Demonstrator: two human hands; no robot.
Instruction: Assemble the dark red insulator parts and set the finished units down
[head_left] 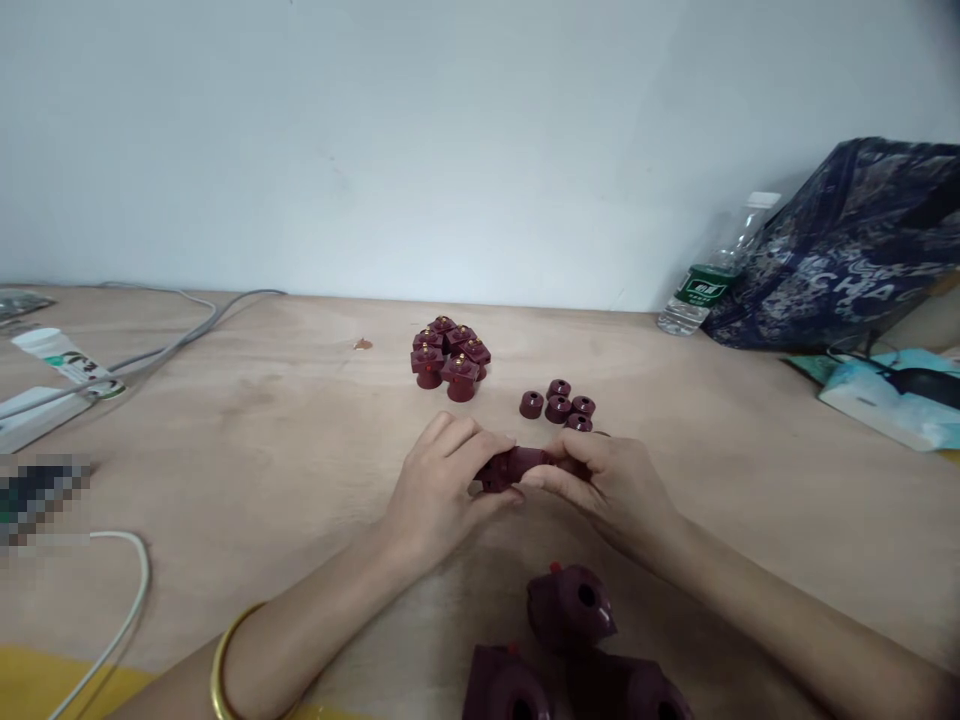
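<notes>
Between my two hands, just above the table, is a dark maroon plastic part (521,463). The fingers and thumb of my left hand (448,470) close on its left end. At its right end, the thumb and fingers of my right hand (600,470) pinch it, and they hide part of it. Small round maroon caps (557,408) with centre holes stand just beyond my right hand. Farther back is a cluster of maroon parts (452,355) with square tops and brass-coloured bits. Several larger maroon pieces (574,605) with round holes lie close to my body, some with red tabs.
At the back right, a clear water bottle (701,285) leans by a dark patterned bag (840,250). A blue-white packet (885,400) with a black object lies at the right. Grey cables (180,340), a white tube (67,360) and a white cable (142,570) lie at the left.
</notes>
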